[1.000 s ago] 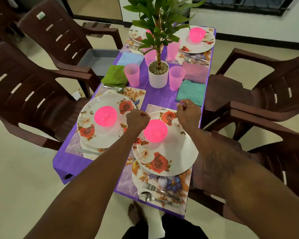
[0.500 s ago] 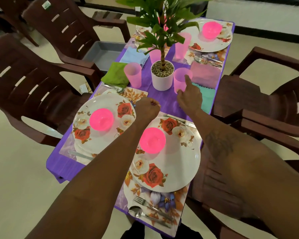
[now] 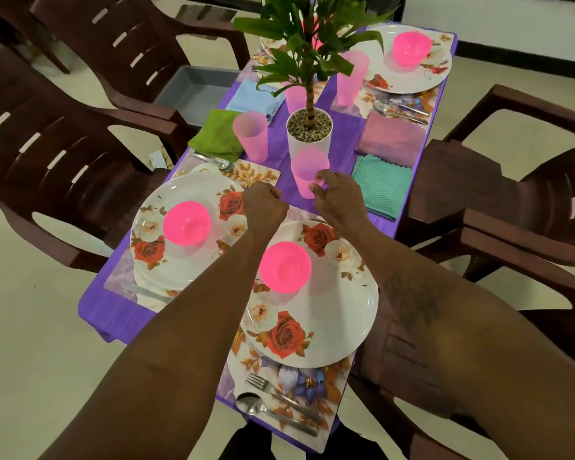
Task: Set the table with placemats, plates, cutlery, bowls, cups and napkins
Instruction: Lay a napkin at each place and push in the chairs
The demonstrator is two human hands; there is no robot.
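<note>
- The pink cup (image 3: 307, 175) stands upright on the purple worktop (image 3: 342, 141), just in front of the plant pot (image 3: 308, 134).
- The right hand (image 3: 337, 199) touches its near side, fingers curled around it.
- The left hand (image 3: 264, 207) is a fist beside it, empty.

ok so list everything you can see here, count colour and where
table: one, purple cover, centre
placemats: four, floral, under the plates
plates: four partly visible, white with roses, two near, two far
bowls: three clearly seen, pink, on plates
cups: four, pale pink, around the plant
potted plant: one, white pot, mid-table
napkins: four; teal and mauve on the right, green and blue on the left
cutlery: steel, beside plates
chairs: brown, both sides
grey tray: one, on a left chair
left hand: fisted, above the near plates
right hand: fingers on the nearest cup
</note>
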